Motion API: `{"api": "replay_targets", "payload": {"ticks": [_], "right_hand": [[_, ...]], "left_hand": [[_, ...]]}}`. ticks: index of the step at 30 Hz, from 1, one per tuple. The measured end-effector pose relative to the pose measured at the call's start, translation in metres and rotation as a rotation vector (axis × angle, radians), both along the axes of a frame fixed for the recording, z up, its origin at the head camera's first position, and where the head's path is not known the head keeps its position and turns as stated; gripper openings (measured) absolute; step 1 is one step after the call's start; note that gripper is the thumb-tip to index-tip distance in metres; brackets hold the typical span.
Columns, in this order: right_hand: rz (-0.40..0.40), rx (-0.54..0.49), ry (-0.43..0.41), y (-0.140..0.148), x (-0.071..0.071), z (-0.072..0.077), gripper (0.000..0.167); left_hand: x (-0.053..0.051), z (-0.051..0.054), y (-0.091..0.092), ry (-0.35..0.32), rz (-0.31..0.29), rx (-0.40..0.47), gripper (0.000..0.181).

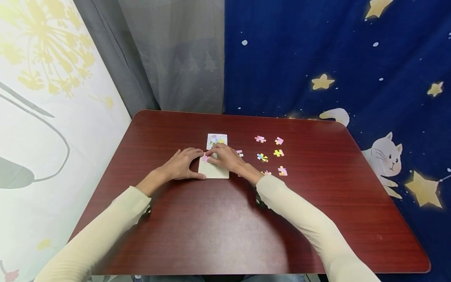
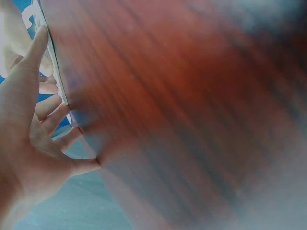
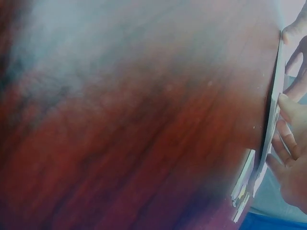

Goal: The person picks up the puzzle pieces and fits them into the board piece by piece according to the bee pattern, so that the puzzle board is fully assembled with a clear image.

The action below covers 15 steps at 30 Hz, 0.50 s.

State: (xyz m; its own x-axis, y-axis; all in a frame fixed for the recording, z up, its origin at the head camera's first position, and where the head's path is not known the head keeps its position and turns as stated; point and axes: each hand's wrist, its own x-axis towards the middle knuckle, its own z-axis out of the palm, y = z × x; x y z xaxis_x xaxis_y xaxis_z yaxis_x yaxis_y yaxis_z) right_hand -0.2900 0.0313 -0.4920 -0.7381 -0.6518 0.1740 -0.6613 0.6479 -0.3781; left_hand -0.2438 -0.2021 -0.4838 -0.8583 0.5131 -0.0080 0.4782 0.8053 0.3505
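A pale square puzzle board lies flat on the table, with a pink jigsaw piece at its upper left corner. My left hand rests at the board's left edge, fingers spread and thumb by the lower left corner. Reaching over the board from the right, my right hand has its fingertips and thumb down at the pink piece and covers part of the board. In the right wrist view, the thumb and fingers of the right hand touch the board's top. Behind the board lies a printed picture card, partly covered by that hand.
Several loose jigsaw pieces are spread right of the board, among them a pink one, a blue and yellow one and a pink and yellow one. Another piece lies close to the right hand. Curtains hang behind the dark red table.
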Motion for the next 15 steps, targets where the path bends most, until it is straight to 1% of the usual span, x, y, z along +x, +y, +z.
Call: {"api": "replay_targets", "payload": {"ticks": [4, 10, 15], "right_hand": [[0.003, 0.006, -0.005, 0.0007, -0.0002, 0.0008, 0.026], [0.009, 0.021, -0.002, 0.0012, -0.0011, 0.0016, 0.028], [0.024, 0.013, -0.001, 0.0015, -0.002, 0.0033, 0.027]], "left_hand": [[0.0003, 0.0007, 0.0002, -0.005, -0.004, 0.001, 0.101], [-0.0001, 0.0016, 0.0004, 0.005, -0.016, -0.009, 0.1], [-0.0003, 0.0027, 0.0009, 0.002, -0.015, -0.013, 0.099]]}}
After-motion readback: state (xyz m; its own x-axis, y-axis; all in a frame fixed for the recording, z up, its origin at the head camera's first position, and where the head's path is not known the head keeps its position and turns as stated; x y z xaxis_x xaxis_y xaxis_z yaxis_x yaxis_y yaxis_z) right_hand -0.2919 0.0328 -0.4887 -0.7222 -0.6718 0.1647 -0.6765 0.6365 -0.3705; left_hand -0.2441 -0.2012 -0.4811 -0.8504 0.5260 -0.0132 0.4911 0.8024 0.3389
